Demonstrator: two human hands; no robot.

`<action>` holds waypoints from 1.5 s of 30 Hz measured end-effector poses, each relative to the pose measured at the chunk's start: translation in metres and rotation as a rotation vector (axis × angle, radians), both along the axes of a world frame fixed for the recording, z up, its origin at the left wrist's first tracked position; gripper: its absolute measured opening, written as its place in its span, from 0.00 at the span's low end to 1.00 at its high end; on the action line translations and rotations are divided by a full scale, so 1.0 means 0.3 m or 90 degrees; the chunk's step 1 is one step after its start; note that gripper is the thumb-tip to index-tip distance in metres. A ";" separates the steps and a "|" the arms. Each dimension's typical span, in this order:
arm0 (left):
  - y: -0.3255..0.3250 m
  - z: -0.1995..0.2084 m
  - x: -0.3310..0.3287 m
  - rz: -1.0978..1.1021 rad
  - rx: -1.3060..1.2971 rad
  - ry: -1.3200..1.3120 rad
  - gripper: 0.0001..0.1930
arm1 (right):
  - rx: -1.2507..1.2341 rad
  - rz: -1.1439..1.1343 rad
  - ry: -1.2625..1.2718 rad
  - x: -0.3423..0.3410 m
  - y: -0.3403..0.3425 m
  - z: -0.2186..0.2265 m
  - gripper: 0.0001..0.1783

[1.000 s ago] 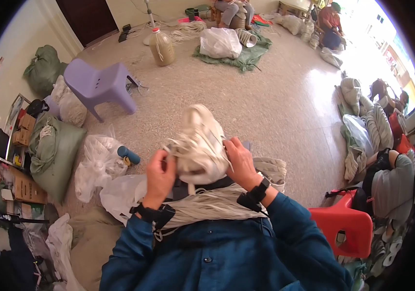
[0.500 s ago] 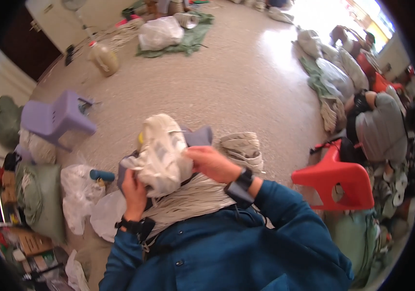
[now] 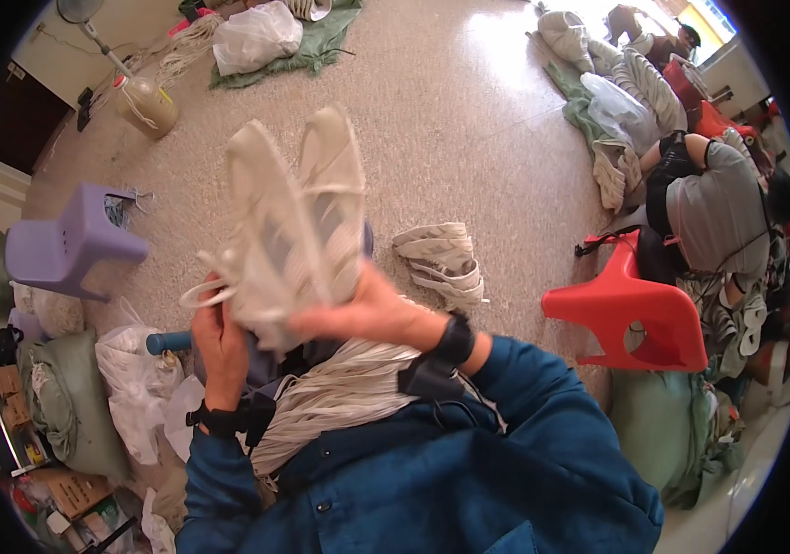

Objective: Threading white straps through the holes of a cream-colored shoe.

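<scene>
Two off-white sneakers with grey patches stand side by side in front of me, toes pointing away: the left sneaker (image 3: 265, 222) and the right sneaker (image 3: 332, 189). My right hand (image 3: 362, 314) grips the pair around the heel end, thumb laid across. At the left sneaker's side my left hand (image 3: 219, 346) is closed, with a looped white shoelace (image 3: 203, 297) at its fingertips. Part of its grip is hidden behind the shoe. A thick bundle of pale laces (image 3: 335, 392) lies across my lap. Beyond my right hand, more off-white sneakers (image 3: 441, 258) rest on the floor.
A purple stool (image 3: 72, 242) lies on its side at left, near white plastic bags (image 3: 136, 379) and a green sack (image 3: 76, 406). To the right is a red stool (image 3: 630, 314); a person in grey (image 3: 718, 212) bends beside piled shoes. A yellowish jug (image 3: 147, 106) stands far left.
The shoes have risen and tipped away from me; two now show side by side where one showed before. My left hand has moved to the lace. The whole view has shifted slightly.
</scene>
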State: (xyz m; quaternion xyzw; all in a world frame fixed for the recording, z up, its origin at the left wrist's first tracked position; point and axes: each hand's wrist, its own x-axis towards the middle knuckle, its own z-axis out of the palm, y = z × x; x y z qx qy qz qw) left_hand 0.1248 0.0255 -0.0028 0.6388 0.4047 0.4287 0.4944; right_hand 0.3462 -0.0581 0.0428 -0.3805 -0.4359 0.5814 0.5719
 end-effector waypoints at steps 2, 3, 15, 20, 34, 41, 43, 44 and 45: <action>0.026 -0.044 0.026 -0.022 0.038 0.147 0.23 | -0.075 -0.029 0.054 0.167 0.030 -0.030 0.26; 0.036 -0.059 0.027 -0.038 0.084 0.296 0.24 | -0.100 -0.021 0.032 0.259 0.052 -0.065 0.22; 0.103 -0.167 0.031 -0.203 0.161 0.666 0.57 | -0.408 -0.163 -0.456 0.938 0.196 -0.827 0.26; 0.112 -0.145 0.051 -0.186 0.145 0.710 0.57 | -0.386 -0.201 -0.922 0.909 0.249 -1.018 0.17; 0.119 -0.151 0.101 -0.180 0.105 0.776 0.57 | -0.472 0.224 -0.958 0.861 0.153 -1.233 0.18; 0.114 -0.159 0.095 -0.180 0.106 0.770 0.57 | -0.498 0.033 -0.946 0.686 0.063 -1.335 0.18; 0.114 -0.156 0.088 -0.169 0.109 0.750 0.56 | -0.477 0.036 -0.956 0.712 0.035 -1.322 0.19; 0.115 -0.149 0.086 -0.179 0.119 0.734 0.55 | -0.445 0.008 -0.959 0.728 0.024 -1.325 0.19; 0.116 -0.146 0.074 -0.184 0.124 0.725 0.55 | -0.408 -0.012 -0.958 0.713 0.037 -1.307 0.20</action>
